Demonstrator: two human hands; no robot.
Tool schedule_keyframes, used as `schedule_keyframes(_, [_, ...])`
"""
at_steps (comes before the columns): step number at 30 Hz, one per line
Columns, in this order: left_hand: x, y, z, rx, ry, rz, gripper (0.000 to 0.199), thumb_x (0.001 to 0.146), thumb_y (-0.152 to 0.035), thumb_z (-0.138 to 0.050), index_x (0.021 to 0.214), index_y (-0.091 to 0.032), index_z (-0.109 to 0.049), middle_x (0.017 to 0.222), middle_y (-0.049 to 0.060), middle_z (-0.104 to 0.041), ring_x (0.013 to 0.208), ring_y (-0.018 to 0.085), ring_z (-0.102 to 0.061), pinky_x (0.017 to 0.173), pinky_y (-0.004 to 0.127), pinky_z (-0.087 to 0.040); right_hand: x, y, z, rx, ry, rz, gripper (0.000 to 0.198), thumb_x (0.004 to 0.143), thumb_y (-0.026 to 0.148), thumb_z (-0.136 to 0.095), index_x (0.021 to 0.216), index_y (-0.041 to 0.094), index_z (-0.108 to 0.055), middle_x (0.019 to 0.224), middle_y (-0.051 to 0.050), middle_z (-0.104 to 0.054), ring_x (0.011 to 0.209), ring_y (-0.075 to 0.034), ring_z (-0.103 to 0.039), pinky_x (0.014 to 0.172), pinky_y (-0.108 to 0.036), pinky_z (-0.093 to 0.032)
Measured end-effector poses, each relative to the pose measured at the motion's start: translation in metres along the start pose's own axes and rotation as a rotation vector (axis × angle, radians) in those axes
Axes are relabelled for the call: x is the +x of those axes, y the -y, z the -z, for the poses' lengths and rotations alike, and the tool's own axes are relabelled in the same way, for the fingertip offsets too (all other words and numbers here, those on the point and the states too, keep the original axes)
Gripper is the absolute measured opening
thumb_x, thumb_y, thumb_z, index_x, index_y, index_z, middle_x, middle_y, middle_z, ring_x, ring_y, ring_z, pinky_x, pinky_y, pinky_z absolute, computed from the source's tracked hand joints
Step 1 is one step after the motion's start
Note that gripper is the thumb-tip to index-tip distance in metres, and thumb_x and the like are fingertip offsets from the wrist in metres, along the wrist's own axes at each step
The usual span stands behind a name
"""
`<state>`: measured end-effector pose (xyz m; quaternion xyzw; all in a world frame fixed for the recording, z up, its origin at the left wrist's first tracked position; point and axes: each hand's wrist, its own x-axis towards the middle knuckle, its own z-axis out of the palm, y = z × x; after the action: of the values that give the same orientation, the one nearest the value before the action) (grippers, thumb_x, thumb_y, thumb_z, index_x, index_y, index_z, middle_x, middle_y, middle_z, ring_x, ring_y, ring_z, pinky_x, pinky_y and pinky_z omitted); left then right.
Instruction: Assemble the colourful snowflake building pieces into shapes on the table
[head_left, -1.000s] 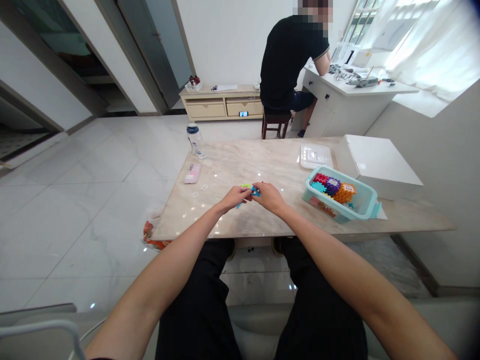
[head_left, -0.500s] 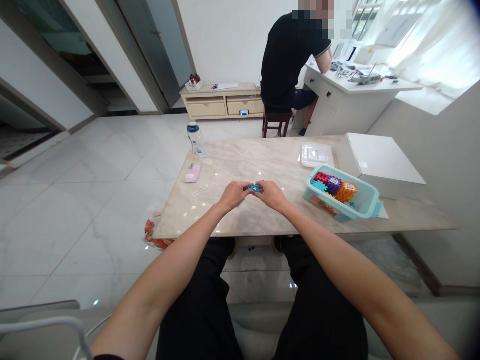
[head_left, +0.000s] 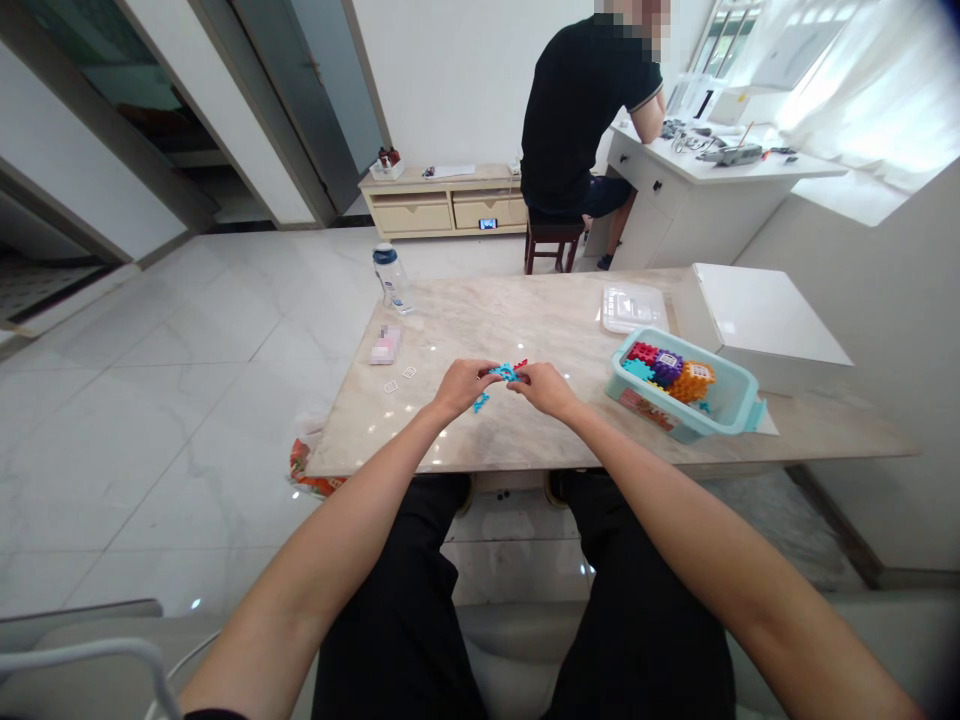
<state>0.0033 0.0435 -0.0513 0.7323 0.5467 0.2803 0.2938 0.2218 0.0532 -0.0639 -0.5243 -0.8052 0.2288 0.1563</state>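
Both the left hand (head_left: 463,383) and the right hand (head_left: 545,388) grasp blue toy pieces (head_left: 505,373). Teal bin (head_left: 731,412) at 3 o'clock holds coloured blocks (head_left: 670,369); water bottle (head_left: 391,281) at 11 o'clock.

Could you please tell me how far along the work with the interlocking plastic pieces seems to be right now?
Done: assembled red, purple and orange block cubes sit in the light teal plastic bin. In hand: the left hand and right hand together hold blue interlocking plastic pieces over the marble table. Left: one loose blue piece lies below the hands, not yet joined.
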Motion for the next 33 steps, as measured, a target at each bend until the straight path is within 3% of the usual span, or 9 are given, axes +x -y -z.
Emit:
schedule_keyframes(6, [0.0017, 0.0038, 0.0008, 0.021, 0.017, -0.001, 0.029, 0.091, -0.044, -0.076, 0.107, -0.024, -0.088, 0.099, 0.005, -0.085, 0.087, 0.024, -0.072, 0.079, 0.03, -0.049, 0.0008, 0.0016, 0.0035, -0.034, 0.01, -0.061, 0.022, 0.102, 0.037, -0.071, 0.093, 0.021, -0.082, 0.087, -0.007, -0.079, 0.08, -0.019, -0.068, 0.07, -0.026, -0.038])
schedule_keyframes(14, [0.0021, 0.0062, 0.0019, 0.109, 0.016, 0.003, 0.025, 0.093, -0.037, -0.069, 0.088, -0.021, -0.087, 0.074, 0.003, -0.078, 0.069, 0.019, -0.064, 0.067, 0.029, -0.04, -0.0021, 0.0027, 0.0041, -0.043, -0.006, -0.095, 0.022, 0.103, 0.038, -0.07, 0.1, 0.022, -0.084, 0.092, -0.008, -0.08, 0.083, -0.02, -0.07, 0.069, -0.026, -0.038])
schedule_keyframes(33, [-0.0007, 0.0045, 0.0039, 0.127, 0.044, 0.042, 0.03, 0.099, -0.036, -0.067, 0.081, -0.022, -0.086, 0.081, 0.006, -0.082, 0.076, 0.021, -0.073, 0.073, 0.029, -0.046, -0.0043, 0.0041, 0.0088, 0.021, -0.037, -0.103, 0.022, 0.103, 0.031, -0.068, 0.103, 0.021, -0.087, 0.096, -0.01, -0.083, 0.088, -0.021, -0.072, 0.074, -0.026, -0.043])
